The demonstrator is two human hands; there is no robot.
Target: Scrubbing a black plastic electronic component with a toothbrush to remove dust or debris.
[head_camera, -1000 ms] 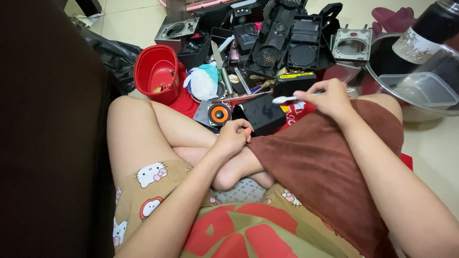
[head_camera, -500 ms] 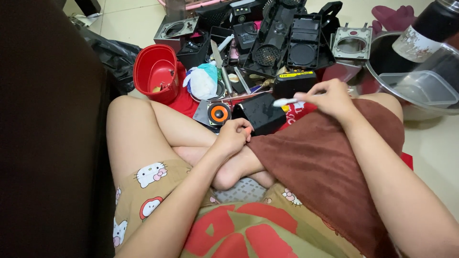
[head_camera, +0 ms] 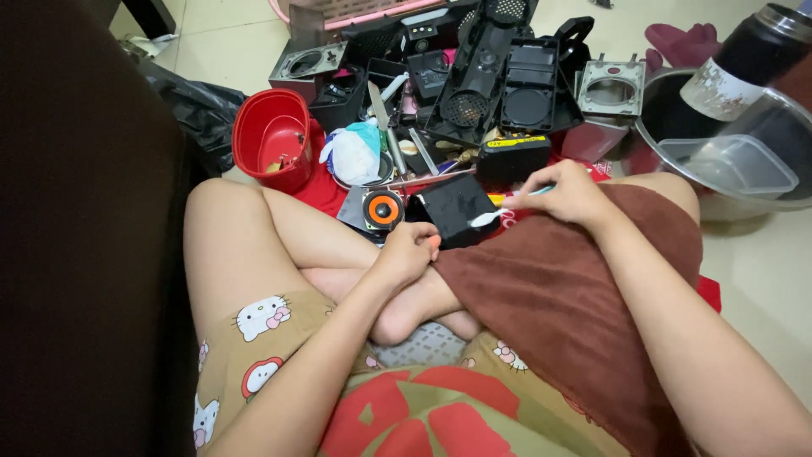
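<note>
I sit cross-legged on the floor with a brown towel [head_camera: 558, 288] over my right knee. My left hand [head_camera: 408, 252] grips the near corner of a flat black panel [head_camera: 452, 207] that rests against my legs. My right hand [head_camera: 568, 195] holds a small brush with a white head [head_camera: 485, 218], and the head touches the panel's right edge. A small speaker with an orange cone [head_camera: 382, 209] lies just left of the panel.
A red plastic cup [head_camera: 272, 140] stands at the left. Several black device parts [head_camera: 499, 80] and grey metal frames [head_camera: 611, 89] are piled ahead. A metal bowl [head_camera: 668, 118] at the right holds a clear container [head_camera: 729, 162] and a dark bottle [head_camera: 744, 59]. A black bag [head_camera: 194, 106] lies far left.
My right hand has drawn the brush from the panel's far edge down to its right side. My left hand has stayed on the panel's corner.
</note>
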